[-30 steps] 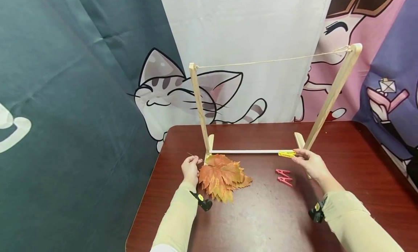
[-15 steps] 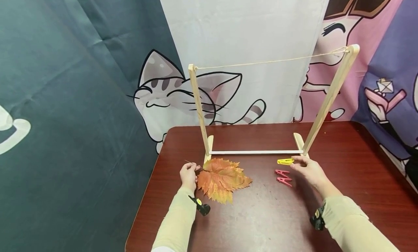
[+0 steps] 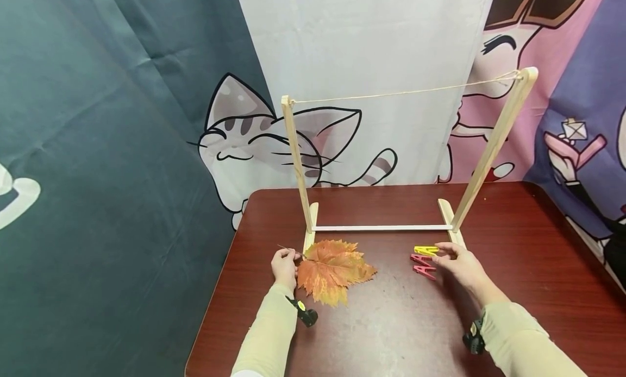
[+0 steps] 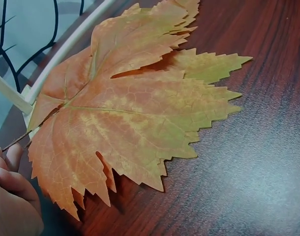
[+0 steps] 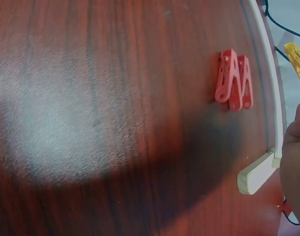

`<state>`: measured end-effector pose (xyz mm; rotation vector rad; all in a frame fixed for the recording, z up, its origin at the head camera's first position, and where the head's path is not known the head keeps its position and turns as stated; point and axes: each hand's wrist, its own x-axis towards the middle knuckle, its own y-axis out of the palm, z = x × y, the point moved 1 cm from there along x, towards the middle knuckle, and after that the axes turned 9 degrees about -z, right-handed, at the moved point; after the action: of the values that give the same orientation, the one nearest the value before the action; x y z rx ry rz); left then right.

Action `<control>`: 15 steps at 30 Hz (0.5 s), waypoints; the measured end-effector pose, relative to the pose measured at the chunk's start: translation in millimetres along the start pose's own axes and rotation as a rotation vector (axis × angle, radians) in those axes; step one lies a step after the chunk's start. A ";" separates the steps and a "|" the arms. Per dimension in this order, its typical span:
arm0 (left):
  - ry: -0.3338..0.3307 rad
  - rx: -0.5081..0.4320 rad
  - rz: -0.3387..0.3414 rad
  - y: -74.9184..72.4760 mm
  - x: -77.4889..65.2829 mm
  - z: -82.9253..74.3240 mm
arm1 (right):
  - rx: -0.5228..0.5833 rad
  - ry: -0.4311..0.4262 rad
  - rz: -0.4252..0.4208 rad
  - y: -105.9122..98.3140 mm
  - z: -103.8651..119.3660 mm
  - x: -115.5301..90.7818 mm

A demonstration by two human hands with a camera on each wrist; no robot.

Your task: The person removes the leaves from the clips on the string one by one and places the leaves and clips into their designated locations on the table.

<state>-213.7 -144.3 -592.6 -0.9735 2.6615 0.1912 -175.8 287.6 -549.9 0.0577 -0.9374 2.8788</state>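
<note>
My left hand [image 3: 284,268] pinches the thin stem of an orange and yellow artificial leaf [image 3: 335,269] near the stand's left foot. In the left wrist view, the broad leaf [image 4: 125,113] has jagged edges and overlaps another leaf layer [image 4: 209,65] over the table. My right hand [image 3: 464,269] holds a yellow clothespin [image 3: 424,251] by one end between thumb and fingers, at the far side of two red clothespins [image 3: 424,272]. In the right wrist view, the yellow clothespin [image 5: 298,58] shows at the right edge, above the fingertips; the red clothespins [image 5: 229,76] lie side by side.
A wooden stand has a left post [image 3: 297,165], a right post [image 3: 491,154], a white crossbar [image 3: 381,228] low down and a string [image 3: 406,93] tied between the tops. A printed curtain [image 3: 391,40] hangs behind the reddish-brown table [image 3: 381,333].
My right hand has brought the yellow clothespin down from the crossbar's right end, nearer to the red clothespins. The left hand and the leaf have shifted only slightly.
</note>
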 end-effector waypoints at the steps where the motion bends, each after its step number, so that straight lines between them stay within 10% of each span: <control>1: -0.004 -0.004 -0.003 0.6 -0.6 1.0 | 0.007 0.007 -0.001 0.0 -1.4 -1.2; 15: 0.029 -0.008 -0.039 -1.1 -4.5 5.7 | 0.047 0.070 0.040 12.4 -16.8 -20.2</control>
<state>-208.3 -141.1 -596.6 -1.0372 2.6671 0.1809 -157.2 285.6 -572.1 -0.0577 -0.8679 2.9182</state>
